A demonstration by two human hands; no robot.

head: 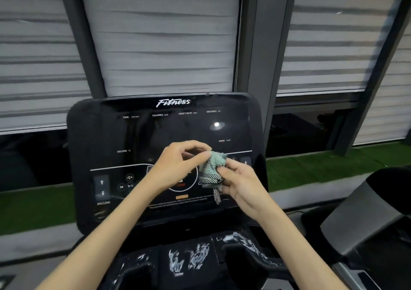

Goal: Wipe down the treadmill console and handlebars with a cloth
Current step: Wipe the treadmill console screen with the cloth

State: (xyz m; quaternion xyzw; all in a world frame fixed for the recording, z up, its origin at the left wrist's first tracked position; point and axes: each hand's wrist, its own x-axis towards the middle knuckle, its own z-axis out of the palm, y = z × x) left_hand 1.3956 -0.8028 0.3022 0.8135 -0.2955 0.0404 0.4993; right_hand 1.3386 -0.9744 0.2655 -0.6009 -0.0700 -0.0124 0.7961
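While the left hand [178, 165] pinches the top of the bunched teal cloth [212, 169] and the right hand [240, 180] grips its side, the cloth hangs upright between them, just in front of the console [155, 134], low and central.

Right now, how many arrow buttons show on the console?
3: an up arrow and a down arrow at the console's left, a third arrow at its right. The right hand may hide more.

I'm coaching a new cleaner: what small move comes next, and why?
Probably lower the cloth onto the console: the left hand and right hand hold it bunched in front of the panel, apparently wiping nothing yet.
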